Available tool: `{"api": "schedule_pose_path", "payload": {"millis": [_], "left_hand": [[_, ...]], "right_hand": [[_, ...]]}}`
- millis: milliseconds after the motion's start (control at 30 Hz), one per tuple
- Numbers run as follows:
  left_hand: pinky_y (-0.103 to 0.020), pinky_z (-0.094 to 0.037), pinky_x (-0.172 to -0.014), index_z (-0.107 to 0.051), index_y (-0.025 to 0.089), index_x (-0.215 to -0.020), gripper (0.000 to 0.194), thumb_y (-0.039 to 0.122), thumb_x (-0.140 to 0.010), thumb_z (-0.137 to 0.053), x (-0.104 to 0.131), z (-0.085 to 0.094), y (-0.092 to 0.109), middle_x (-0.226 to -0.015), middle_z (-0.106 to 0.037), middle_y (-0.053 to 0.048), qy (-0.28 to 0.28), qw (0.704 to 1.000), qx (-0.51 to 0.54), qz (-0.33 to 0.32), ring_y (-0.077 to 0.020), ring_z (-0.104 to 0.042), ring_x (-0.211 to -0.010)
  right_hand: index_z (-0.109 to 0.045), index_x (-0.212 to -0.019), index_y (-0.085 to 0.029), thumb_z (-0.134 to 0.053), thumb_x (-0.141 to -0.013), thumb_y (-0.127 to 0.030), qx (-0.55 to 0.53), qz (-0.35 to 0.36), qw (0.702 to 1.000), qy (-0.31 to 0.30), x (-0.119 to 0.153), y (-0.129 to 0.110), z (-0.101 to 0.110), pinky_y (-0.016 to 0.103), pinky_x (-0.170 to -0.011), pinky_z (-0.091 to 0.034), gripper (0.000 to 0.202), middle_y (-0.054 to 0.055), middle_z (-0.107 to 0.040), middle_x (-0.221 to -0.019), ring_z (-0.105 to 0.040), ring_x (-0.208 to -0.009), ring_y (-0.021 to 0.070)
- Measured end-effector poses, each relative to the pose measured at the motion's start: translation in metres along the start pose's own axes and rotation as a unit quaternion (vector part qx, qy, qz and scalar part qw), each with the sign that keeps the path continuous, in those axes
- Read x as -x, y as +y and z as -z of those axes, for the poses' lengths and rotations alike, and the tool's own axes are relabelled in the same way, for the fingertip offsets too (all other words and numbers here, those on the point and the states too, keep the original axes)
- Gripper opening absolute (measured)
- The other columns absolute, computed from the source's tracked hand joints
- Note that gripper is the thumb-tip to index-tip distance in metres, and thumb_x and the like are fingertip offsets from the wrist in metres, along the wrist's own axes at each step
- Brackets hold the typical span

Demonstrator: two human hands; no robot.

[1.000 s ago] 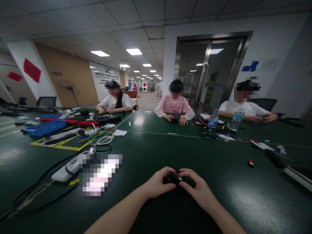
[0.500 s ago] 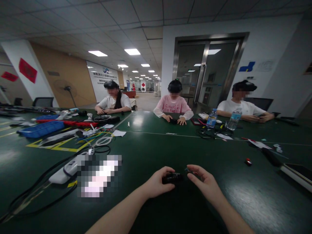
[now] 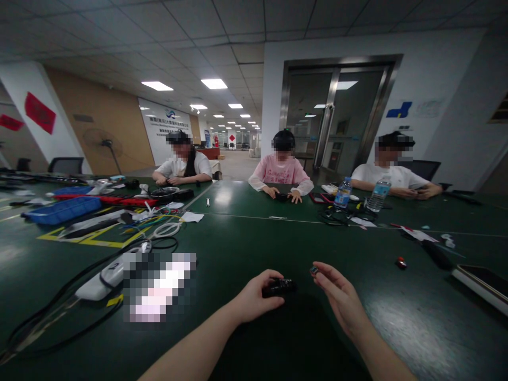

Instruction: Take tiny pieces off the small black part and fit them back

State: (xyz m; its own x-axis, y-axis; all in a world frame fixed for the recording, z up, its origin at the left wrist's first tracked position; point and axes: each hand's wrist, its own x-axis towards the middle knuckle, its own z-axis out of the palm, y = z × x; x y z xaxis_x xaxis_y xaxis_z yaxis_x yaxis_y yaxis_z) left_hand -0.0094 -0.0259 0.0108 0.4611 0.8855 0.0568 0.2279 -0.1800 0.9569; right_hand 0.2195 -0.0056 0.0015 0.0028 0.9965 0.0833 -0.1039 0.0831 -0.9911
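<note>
My left hand (image 3: 256, 296) is curled around a small black glossy device (image 3: 280, 287) just above the dark green table, thumb on the near side and fingers on the far side. To the right, my right hand (image 3: 337, 291) pinches a tiny dark piece with a light, metallic-looking face (image 3: 314, 270) between thumb and fingertips; it resembles a small USB plug. A gap separates this piece from the black device. Part of the device is hidden behind my left fingers.
A white power strip (image 3: 101, 278) with black cables lies left, beside a blurred-out bright rectangle (image 3: 164, 288). Farther left is a blue tray (image 3: 63, 210) among tools and wires. Right are a small red object (image 3: 401, 263), two bottles (image 3: 379, 196) and a white-edged box (image 3: 480, 288). Several people sit opposite.
My right hand has moved slightly right and up, away from the black device, and has turned so the tiny piece's light face shows. My left hand has barely moved.
</note>
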Motion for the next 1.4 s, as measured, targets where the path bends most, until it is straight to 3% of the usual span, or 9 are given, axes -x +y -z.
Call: {"api": "schedule_pose_path", "payload": {"millis": [267, 733, 1100, 1400], "left_hand": [[-0.036, -0.043, -0.081, -0.047, 0.022, -0.114, 0.045, 0.019, -0.072, -0.064, -0.003, -0.002, -0.010, -0.104, -0.058, -0.005, 0.013, 1.000, -0.003, 0.001, -0.0191, -0.055, -0.091], [-0.036, -0.042, -0.085, -0.047, 0.021, -0.114, 0.047, 0.017, -0.071, -0.065, -0.001, -0.001, -0.005, -0.103, -0.059, -0.004, 0.014, 1.000, -0.010, -0.001, -0.0192, -0.056, -0.093], [-0.034, -0.044, -0.079, -0.048, 0.022, -0.115, 0.049, 0.018, -0.070, -0.066, -0.004, -0.001, -0.012, -0.100, -0.059, -0.004, 0.010, 1.000, -0.023, -0.004, -0.0184, -0.057, -0.088], [-0.034, -0.044, -0.080, -0.046, 0.022, -0.116, 0.048, 0.017, -0.071, -0.065, -0.002, 0.000, -0.006, -0.100, -0.059, -0.005, -0.005, 1.000, -0.002, 0.012, -0.0191, -0.058, -0.090]], "right_hand": [[-0.066, -0.095, -0.025, -0.076, -0.061, -0.040, -0.056, -0.006, 0.998, 0.020, -0.002, 0.000, 0.000, 0.041, -0.089, -0.043, 0.038, 0.003, -0.067, -0.093, -0.059, -0.095, 0.0250], [-0.067, -0.093, -0.026, -0.071, -0.067, -0.040, -0.064, 0.001, 0.998, 0.023, -0.005, 0.006, 0.004, 0.041, -0.083, -0.048, 0.031, 0.002, -0.066, -0.092, -0.060, -0.092, 0.0252], [-0.068, -0.091, -0.025, -0.074, -0.062, -0.042, -0.101, -0.017, 0.994, 0.026, -0.003, 0.003, 0.001, 0.041, -0.083, -0.048, 0.034, 0.002, -0.067, -0.089, -0.061, -0.090, 0.0251], [-0.067, -0.094, -0.026, -0.076, -0.060, -0.042, -0.079, -0.027, 0.996, 0.009, 0.001, 0.001, -0.004, 0.040, -0.086, -0.046, 0.038, 0.003, -0.066, -0.093, -0.059, -0.094, 0.0251]]}}
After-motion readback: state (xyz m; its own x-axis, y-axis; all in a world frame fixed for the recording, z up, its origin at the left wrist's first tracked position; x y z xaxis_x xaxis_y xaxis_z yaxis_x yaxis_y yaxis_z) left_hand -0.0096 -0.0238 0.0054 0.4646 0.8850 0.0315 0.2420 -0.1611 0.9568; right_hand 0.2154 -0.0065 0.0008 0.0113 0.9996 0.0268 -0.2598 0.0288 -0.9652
